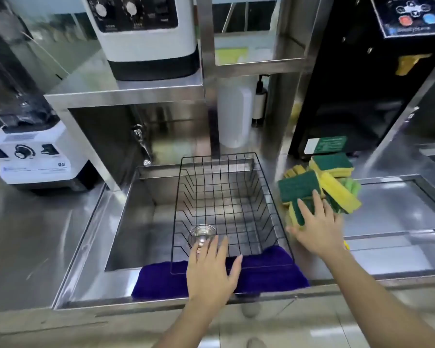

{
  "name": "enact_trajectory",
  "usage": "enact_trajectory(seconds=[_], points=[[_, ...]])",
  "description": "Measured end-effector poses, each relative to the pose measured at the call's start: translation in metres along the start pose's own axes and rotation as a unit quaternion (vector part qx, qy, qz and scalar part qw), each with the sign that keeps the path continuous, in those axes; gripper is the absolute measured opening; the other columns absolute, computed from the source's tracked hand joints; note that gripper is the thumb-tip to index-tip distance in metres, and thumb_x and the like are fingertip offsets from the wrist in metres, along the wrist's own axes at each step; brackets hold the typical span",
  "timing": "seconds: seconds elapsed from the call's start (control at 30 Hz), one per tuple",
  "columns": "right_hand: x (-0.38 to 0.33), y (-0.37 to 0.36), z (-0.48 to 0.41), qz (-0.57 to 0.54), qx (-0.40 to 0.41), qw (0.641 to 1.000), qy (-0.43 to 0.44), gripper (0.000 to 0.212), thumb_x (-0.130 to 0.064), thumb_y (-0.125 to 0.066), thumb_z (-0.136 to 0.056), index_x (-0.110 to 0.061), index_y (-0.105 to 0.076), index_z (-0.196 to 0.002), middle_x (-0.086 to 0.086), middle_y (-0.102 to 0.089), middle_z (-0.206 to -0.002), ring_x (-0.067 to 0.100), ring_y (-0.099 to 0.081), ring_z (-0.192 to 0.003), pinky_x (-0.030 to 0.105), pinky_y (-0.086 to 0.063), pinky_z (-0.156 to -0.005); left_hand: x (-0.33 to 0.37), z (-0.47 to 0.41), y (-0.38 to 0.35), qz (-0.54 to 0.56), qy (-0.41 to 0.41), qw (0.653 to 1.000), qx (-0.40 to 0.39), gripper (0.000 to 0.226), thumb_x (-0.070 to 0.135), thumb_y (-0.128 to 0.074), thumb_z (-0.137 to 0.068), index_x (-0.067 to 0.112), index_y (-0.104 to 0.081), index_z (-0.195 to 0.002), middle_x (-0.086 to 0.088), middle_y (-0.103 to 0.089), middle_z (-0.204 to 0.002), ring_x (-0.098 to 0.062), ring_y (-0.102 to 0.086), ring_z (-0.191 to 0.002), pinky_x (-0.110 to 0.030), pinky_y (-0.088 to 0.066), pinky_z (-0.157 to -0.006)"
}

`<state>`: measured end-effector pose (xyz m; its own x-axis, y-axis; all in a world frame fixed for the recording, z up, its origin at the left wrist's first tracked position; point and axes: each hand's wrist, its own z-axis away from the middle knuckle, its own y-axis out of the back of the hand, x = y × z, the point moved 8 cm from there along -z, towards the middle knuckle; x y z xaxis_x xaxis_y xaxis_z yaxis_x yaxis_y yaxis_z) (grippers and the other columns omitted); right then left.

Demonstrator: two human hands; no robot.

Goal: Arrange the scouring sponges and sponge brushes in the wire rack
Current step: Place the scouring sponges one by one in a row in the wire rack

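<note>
None yet in the wire rack, which sits empty in the sink. Scouring sponges: heaped on worktop, right of rack. Right hand: fingers spread on the pile (no grip yet). Left hand: open at rack's front. Next: close on one sponge, carry it leftward.

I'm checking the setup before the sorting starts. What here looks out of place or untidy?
The scouring sponges lie in a loose, tumbled heap on the counter right of the wire rack, some flat, some tilted on edge. The rack holds none yet. A purple cloth is draped over the sink's front edge under the rack.
</note>
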<state>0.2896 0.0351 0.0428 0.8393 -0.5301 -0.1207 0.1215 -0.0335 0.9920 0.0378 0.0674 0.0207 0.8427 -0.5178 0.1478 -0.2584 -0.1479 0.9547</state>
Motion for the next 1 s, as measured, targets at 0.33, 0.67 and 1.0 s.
enact_trajectory(seconds=[0.33,0.67,1.0], points=[[0.002,0.007,-0.007,0.175,0.049,0.981,0.064,0.069,0.001,-0.079,-0.046,-0.007,-0.064,-0.113,0.020,-0.056,-0.133,0.041,-0.061,-0.081,0.044,-0.047,-0.069,0.002,0.001,0.009,-0.048,-0.010,0.998,0.050,0.056,0.052,-0.038,-0.090,0.013,-0.063,-0.058,-0.002,-0.060,-0.052,-0.024,-0.056,-0.056,-0.034,-0.045,-0.057],[0.004,0.037,-0.005,0.026,0.204,0.977,0.060,0.008,-0.009,-0.062,-0.072,-0.002,-0.060,-0.069,0.013,-0.062,-0.070,0.033,-0.059,-0.068,0.038,-0.024,-0.073,0.001,0.001,0.005,-0.037,-0.021,0.999,0.027,0.056,0.053,-0.037,-0.090,0.014,-0.062,-0.058,-0.001,-0.058,-0.051,-0.024,-0.056,-0.055,-0.033,-0.044,-0.054],[-0.092,0.082,-0.004,-0.155,0.187,0.962,0.123,0.019,-0.018,-0.061,-0.084,0.001,-0.058,-0.083,0.015,-0.059,-0.081,0.029,-0.050,-0.074,0.038,-0.033,-0.079,-0.023,-0.001,0.015,-0.016,-0.012,0.999,0.041,0.056,0.056,-0.037,-0.087,0.014,-0.059,-0.058,0.001,-0.057,-0.050,-0.021,-0.056,-0.050,-0.029,-0.043,-0.049]])
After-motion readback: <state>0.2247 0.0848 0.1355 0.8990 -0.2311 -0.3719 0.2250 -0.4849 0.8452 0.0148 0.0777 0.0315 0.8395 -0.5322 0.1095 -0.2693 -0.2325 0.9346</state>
